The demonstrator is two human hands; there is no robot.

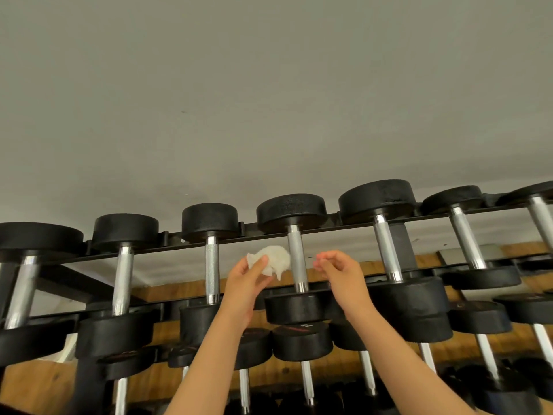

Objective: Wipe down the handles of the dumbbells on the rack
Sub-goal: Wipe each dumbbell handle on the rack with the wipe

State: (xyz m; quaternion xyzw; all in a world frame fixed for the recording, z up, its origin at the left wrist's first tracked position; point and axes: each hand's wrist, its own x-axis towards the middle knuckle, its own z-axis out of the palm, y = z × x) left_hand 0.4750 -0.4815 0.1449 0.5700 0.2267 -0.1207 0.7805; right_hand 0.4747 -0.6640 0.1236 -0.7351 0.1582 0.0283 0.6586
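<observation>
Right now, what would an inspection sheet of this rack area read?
Surface: black rack, two tiers in view.
Job's things: dumbbells sit in rows; white wipe is just left of a chrome handle, contact unclear.
Clutter: nothing seen.
Hands: left hand pinches the wipe; right hand has curled fingers and holds nothing.
Cables: nothing seen.
Surroundings: grey wall above, wood surface behind the rack.

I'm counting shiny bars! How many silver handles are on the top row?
7. Left to right: first handle at the left edge, second, third, fourth beside the white wipe, fifth, sixth, seventh at the right edge. More may lie beyond the frame.
</observation>
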